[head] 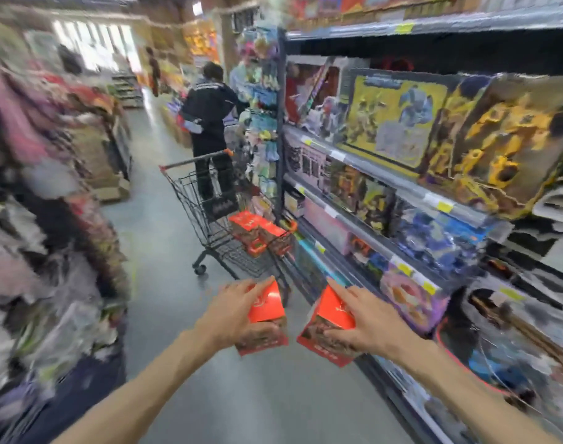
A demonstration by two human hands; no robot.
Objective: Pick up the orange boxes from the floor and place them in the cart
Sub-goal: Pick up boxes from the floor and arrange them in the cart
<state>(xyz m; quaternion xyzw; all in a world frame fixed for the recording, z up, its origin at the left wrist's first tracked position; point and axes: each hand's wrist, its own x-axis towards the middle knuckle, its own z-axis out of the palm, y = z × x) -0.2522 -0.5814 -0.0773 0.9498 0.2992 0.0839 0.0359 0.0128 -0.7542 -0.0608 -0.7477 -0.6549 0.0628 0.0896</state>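
Head view: two orange boxes are held out over the grey floor (248, 395). One orange box (267, 307) is gripped from its left side by the left hand (235, 312); the other orange box (333, 318) is clasped from its right side by the right hand (366, 318). Farther off, a wire cart (209, 216) stands beside the toy shelves (385, 184) on the right, with more orange boxes (257, 232) inside. Beyond the cart, a person in dark clothes (209, 123) is seen.
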